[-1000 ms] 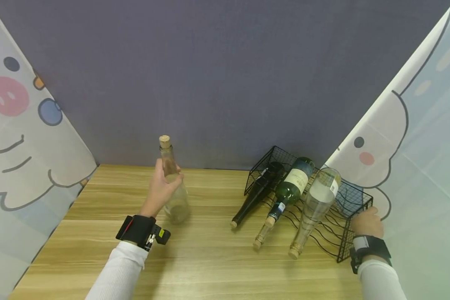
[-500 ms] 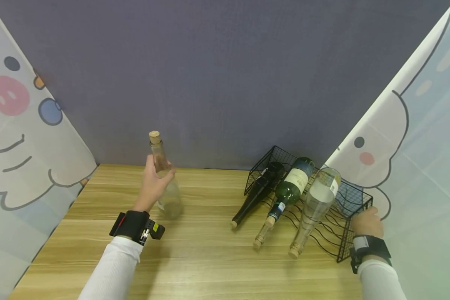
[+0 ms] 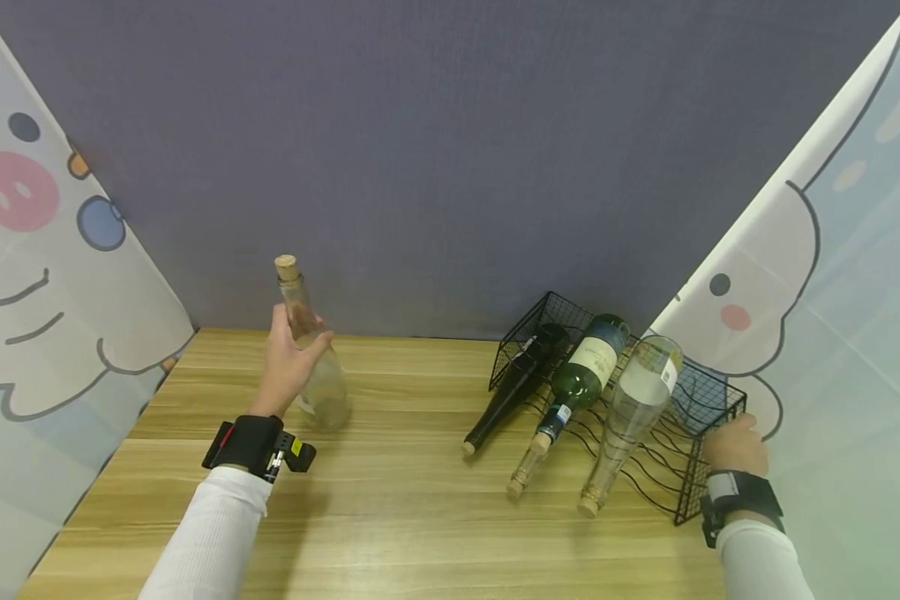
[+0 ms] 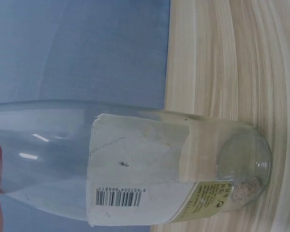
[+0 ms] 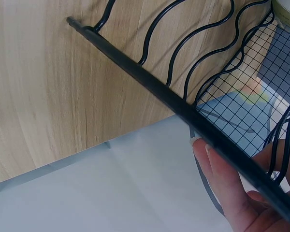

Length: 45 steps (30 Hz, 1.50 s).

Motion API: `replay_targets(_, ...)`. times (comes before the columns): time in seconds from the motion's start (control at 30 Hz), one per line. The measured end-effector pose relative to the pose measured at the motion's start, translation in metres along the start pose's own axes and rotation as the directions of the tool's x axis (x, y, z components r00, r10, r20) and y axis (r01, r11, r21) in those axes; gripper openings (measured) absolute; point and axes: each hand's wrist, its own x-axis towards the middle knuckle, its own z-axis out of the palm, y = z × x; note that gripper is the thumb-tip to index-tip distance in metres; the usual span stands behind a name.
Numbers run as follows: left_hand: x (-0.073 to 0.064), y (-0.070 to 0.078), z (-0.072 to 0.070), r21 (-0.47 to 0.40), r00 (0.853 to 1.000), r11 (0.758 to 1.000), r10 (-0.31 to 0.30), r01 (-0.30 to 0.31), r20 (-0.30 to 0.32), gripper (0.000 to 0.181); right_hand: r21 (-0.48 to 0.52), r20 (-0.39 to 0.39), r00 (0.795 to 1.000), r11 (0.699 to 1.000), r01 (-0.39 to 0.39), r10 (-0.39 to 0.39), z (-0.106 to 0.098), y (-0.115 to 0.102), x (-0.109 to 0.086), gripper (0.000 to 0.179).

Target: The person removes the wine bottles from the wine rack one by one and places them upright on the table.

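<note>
My left hand [image 3: 288,362] grips a corked clear glass bottle [image 3: 326,396] by its neck and shoulder, on the left side of the table. The bottle stands nearly upright, its cork [image 3: 287,267] at the top. Up close in the left wrist view, the bottle [image 4: 63,159] has a torn pale label with a barcode [image 4: 118,197]; whether its base touches the wood I cannot tell. At far right, my right hand [image 3: 735,446] holds the end of a black wire wine rack [image 3: 693,392]. The right wrist view has its fingers [image 5: 224,183] by the rack's bar [image 5: 176,102].
Lying in the rack are a dark bottle [image 3: 521,379], a green wine bottle [image 3: 577,385] and a clear bottle [image 3: 633,408]. Another corked neck [image 3: 525,471] pokes out under the green one. A grey cloth wall [image 3: 450,183] rises behind the wooden table [image 3: 420,533].
The left hand has carried the clear bottle to the left and slightly toward the back. The right hand, the rack and its bottles have stayed in place.
</note>
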Motion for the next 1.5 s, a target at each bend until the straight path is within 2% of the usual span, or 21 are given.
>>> replay_targets(0.13, -0.001, 0.005, -0.002, 0.024, 1.0, 1.0, -0.004, 0.004, -0.012, 0.036, -0.001, 0.002, 1.0, 1.0, 0.006, -0.006, 0.0, 0.001, 0.0, 0.049)
replay_targets(0.53, 0.002, 0.001, -0.011, 0.07, 0.998, 0.997, -0.01, 0.015, -0.062, 0.035, -0.011, 0.016, 1.0, 1.0, 0.008, -0.008, -0.002, -0.001, -0.002, 0.052)
replay_targets(0.83, 0.004, 0.002, -0.014, 0.063, 0.995, 0.998, -0.019, 0.025, -0.097, 0.034, -0.011, 0.014, 1.0, 1.0, 0.004, -0.003, -0.002, -0.001, -0.001, 0.052)
replay_targets(0.97, 0.005, -0.006, -0.018, 0.069, 0.994, 0.997, -0.032, 0.04, -0.106, 0.035, -0.016, 0.011, 1.0, 1.0, 0.003, -0.002, -0.001, -0.001, -0.001, 0.051)
replay_targets(1.2, 0.011, -0.035, -0.029, 0.072, 0.99, 0.996, -0.043, 0.053, -0.136, 0.038, -0.01, 0.012, 1.0, 1.0, -0.004, 0.004, -0.001, -0.001, -0.001, 0.052)
replay_targets(1.5, 0.013, -0.039, -0.039, 0.081, 0.98, 0.991, -0.09, 0.106, -0.176, 0.038, -0.003, -0.006, 1.0, 1.0, 0.005, -0.005, -0.001, 0.0, -0.002, 0.051)
